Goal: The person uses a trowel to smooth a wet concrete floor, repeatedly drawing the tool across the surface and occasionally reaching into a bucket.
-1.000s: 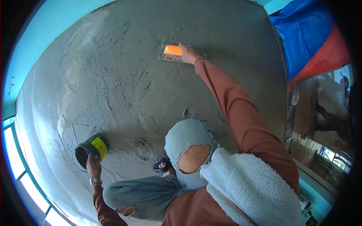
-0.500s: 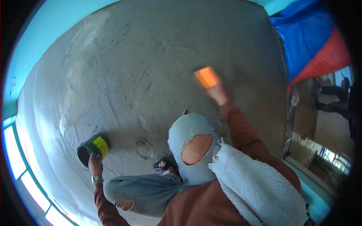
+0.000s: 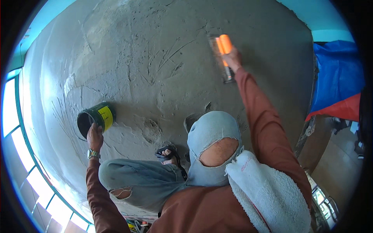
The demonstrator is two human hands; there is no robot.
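Note:
My left hand (image 3: 94, 136) grips the rim of a dark green bucket (image 3: 87, 120) with a yellow label, its dark mouth tilted toward me over the gray mortar surface (image 3: 151, 73). Up and to the right, my right hand (image 3: 232, 58) is closed on the orange handle of a steel trowel (image 3: 215, 46), whose long blade lies against the mortar, angled lengthwise away from me. My bent knees in torn jeans (image 3: 210, 128) and a sandaled foot (image 3: 167, 155) are between my arms. A pale towel (image 3: 268, 190) hangs near my right shoulder.
A blue and red tarpaulin (image 3: 336, 73) lines the right side, with brown boards (image 3: 318, 143) and dark items too small to make out below it. Green-framed windows (image 3: 23, 151) curve along the left, and turquoise walls (image 3: 330, 19) border the mortar. A few small items lie at the bottom edge.
My right hand with the trowel swept down, then back up and rightward, turning the blade from crosswise to lengthwise. The view has shifted; my left hand stays on the bucket.

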